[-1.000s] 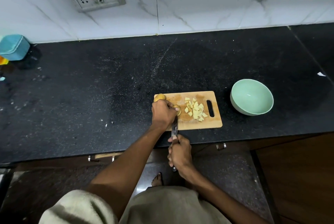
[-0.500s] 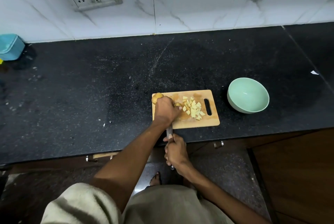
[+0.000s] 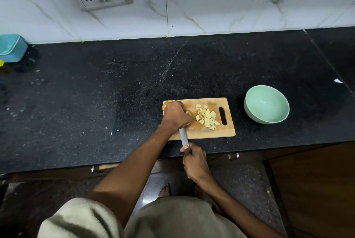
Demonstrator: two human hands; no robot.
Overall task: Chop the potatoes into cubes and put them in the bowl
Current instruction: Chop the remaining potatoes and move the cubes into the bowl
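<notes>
Knife (image 3: 183, 137) has slid further in under the left hand (image 3: 175, 115), which pins the potato (image 3: 188, 112) at the chopping board's (image 3: 228, 132) left edge; right hand (image 3: 194, 161) grips the handle. Cubes (image 3: 207, 116) piled mid-board, bowl (image 3: 266, 106) empty, so still slicing.

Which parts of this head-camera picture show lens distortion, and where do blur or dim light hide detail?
Head view: wide-angle bending curves the counter edge; the knife blade is smeared by motion; dim light leaves the floor murky; the potato cubes and bowl stay fairly clear.
</notes>
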